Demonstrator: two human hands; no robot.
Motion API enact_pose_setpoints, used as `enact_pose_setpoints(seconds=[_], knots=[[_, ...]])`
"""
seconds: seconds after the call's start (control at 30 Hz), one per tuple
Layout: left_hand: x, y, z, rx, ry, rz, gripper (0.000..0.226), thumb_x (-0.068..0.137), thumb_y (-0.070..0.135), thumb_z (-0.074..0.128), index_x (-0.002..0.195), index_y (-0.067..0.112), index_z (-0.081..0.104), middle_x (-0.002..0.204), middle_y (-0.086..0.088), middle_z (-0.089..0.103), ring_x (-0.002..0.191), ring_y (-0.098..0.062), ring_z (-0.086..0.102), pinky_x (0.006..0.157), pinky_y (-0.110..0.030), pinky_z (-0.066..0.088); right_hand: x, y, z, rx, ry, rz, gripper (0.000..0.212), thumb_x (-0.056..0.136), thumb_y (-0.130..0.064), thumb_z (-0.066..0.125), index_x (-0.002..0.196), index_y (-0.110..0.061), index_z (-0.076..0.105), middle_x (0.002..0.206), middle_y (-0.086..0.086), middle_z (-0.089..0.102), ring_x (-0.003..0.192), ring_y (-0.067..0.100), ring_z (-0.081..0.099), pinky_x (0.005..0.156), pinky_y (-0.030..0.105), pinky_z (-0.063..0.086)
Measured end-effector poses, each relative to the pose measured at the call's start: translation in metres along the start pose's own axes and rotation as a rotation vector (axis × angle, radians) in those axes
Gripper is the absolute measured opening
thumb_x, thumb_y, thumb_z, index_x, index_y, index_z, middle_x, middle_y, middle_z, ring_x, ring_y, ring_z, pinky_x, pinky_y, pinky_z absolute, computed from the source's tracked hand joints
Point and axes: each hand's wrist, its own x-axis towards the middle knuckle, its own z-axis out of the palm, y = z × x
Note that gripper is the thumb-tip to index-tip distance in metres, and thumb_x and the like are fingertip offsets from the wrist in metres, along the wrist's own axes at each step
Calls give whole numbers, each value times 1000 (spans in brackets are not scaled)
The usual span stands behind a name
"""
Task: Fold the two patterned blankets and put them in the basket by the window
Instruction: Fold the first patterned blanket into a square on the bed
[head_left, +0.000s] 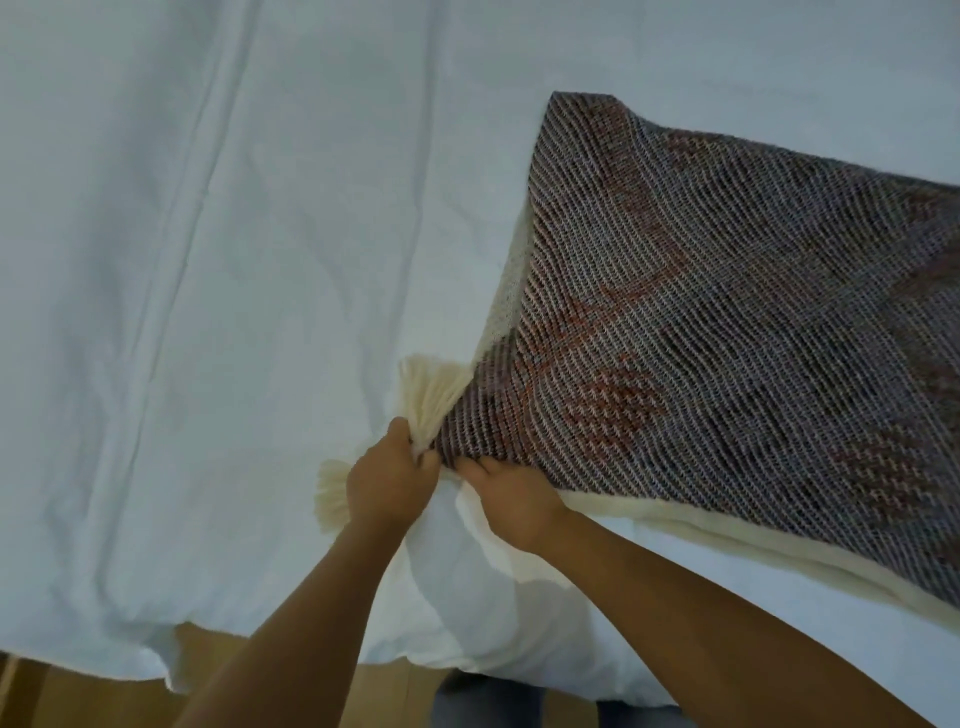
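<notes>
A patterned blanket (727, 322) of dark grey weave with red motifs and a cream border lies folded over on the right part of the white bed, reaching out of frame at the right. Cream tassels (431, 400) hang at its near corner. My left hand (387, 488) pinches that corner together with the tassels; one more tassel sticks out to the left of the fist. My right hand (511, 499) grips the blanket's near edge just beside the left hand. A second blanket and the basket are not in view.
The white bedsheet (208, 312) fills most of the view, with long creases running up its left side. The bed's near edge (156, 670) hangs above a tan wooden floor (374, 696) at the bottom of the frame.
</notes>
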Motion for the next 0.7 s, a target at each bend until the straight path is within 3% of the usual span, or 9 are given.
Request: enact_pose_setpoints(seconds=[0.17,0.3,0.33,0.4,0.47,0.5,0.57,0.63,0.7], knots=[[-28,-31,4,174,-32,-2,17,83,25,55,89,11,47,86,-5,58,81,-24,55,59,-31,39,0,-8,7,-99,-68,-33,52,88,-3,45,137,-12,33,129,15,47,109,33,52,81,42,49],[-25,-22,2,-34,18,-180,51,73,23,64,119,9,44,106,-11,60,95,-30,58,73,-40,51,1,-9,6,-23,-52,5,55,87,-7,46,139,-15,31,130,13,46,112,31,50,85,41,47],[-23,-19,1,-13,53,-141,64,70,19,65,128,9,40,115,-14,56,102,-33,56,80,-43,49,0,-8,5,21,-34,8,55,87,-10,47,139,-16,31,128,11,47,112,30,51,84,40,46],[-22,-14,2,171,119,152,80,63,6,65,137,9,36,132,-20,46,117,-39,47,91,-50,42,-5,-5,1,95,0,17,52,87,-18,48,137,-17,33,127,8,48,112,26,50,86,37,45],[-20,-6,3,396,17,478,86,64,2,60,143,17,31,145,-16,35,133,-38,33,103,-54,29,-10,-1,-5,127,61,31,45,85,-19,48,129,-14,42,121,8,51,109,25,50,87,37,45],[-20,-2,5,519,-92,557,82,69,7,57,145,20,26,150,-11,29,138,-33,24,108,-54,19,-14,2,-8,118,109,30,38,83,-17,48,120,-11,48,115,9,53,105,26,50,87,38,46],[-18,0,9,691,-237,507,67,79,17,48,142,19,26,146,-6,33,136,-29,26,111,-52,11,-24,14,-13,64,173,53,28,78,-12,50,105,-6,53,105,12,54,98,28,49,85,39,45],[-19,-1,6,817,-249,335,48,86,21,40,133,16,34,129,-5,47,119,-29,44,108,-51,20,-41,34,-16,26,201,133,30,74,-10,53,104,-5,54,104,13,53,96,29,49,83,37,40],[-21,-2,4,930,-230,172,40,90,26,36,129,18,37,122,-2,51,110,-26,51,107,-55,21,-67,59,-20,-2,232,250,29,71,-11,57,100,-7,55,100,12,52,91,28,49,81,37,41]])
